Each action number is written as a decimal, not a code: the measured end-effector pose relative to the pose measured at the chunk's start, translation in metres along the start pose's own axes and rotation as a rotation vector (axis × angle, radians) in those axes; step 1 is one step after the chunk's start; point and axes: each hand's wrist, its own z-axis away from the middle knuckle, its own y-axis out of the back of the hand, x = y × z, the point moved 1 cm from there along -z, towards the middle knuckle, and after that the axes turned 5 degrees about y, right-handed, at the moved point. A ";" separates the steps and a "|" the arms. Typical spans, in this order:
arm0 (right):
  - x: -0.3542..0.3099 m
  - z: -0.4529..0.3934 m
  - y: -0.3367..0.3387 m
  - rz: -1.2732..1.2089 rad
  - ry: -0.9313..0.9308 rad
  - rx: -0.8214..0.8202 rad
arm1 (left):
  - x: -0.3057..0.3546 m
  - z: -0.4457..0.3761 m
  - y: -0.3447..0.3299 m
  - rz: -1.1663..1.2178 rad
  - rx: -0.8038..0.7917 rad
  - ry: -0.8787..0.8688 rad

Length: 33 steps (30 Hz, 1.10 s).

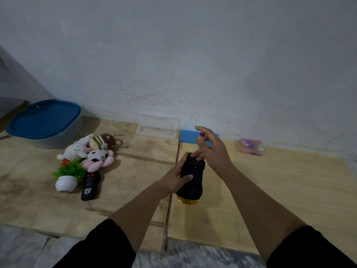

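Observation:
A black toy car (193,171) with a gold end (188,201) is held above the plywood floor (270,190) at centre. My left hand (176,177) grips its left side, thumb across the top. My right hand (210,149) hovers over the car's far end. Its thumb and fingers pinch a small red-tipped tool (202,134) that points down toward the car. The tool's lower part is hidden behind my fingers.
A grey tub with a blue lid (44,120) stands at the back left. Plush toys (90,151), a fake plant in a white pot (66,182) and a black remote control (89,186) lie left. A clear box (157,126), a blue slab (186,137) and a pink case (251,147) line the wall.

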 end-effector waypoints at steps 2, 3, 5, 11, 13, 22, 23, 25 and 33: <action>-0.001 -0.001 -0.001 -0.017 0.000 -0.035 | 0.002 0.000 0.001 -0.019 -0.013 -0.019; -0.002 -0.001 -0.001 -0.029 -0.005 -0.033 | 0.003 0.000 0.001 -0.023 -0.016 -0.017; -0.003 -0.003 0.002 -0.038 -0.016 -0.003 | 0.003 0.001 -0.001 -0.022 -0.012 0.003; -0.006 -0.003 0.005 -0.047 -0.042 0.046 | -0.002 -0.002 -0.001 -0.024 -0.008 0.008; -0.008 -0.001 0.002 -0.037 -0.016 0.002 | 0.000 -0.002 -0.003 -0.030 -0.018 0.001; -0.011 -0.004 -0.001 -0.011 -0.042 -0.039 | 0.001 0.000 -0.003 -0.015 0.008 0.056; -0.009 -0.003 0.000 0.022 -0.033 -0.004 | 0.001 0.000 -0.003 -0.023 0.009 0.053; -0.006 -0.002 0.002 0.085 -0.014 0.066 | 0.000 0.001 -0.004 -0.031 0.000 0.063; 0.003 -0.001 0.005 0.241 0.034 0.023 | -0.003 -0.002 -0.004 -0.014 -0.022 0.042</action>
